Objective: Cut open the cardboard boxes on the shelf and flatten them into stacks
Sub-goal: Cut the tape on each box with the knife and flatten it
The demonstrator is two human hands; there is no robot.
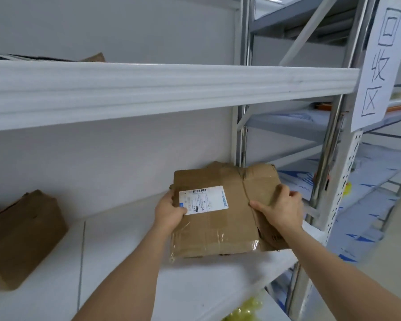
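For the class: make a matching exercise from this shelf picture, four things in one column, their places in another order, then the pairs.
Things:
1. flattened box
2. shipping label
3. upright box
4. paper sign

Places:
A. taped to the shelf post, right
B. left on the shelf
C. gripped by left hand and right hand
D. stuck on the flattened box

Pairs: 1-C, 2-D, 3-B, 4-A

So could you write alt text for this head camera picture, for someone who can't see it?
Two bare hands, left hand and right hand, hold a flattened cardboard box with a white shipping label on a white shelf. An unflattened box sits at the left; a handwritten paper sign hangs on the upright.
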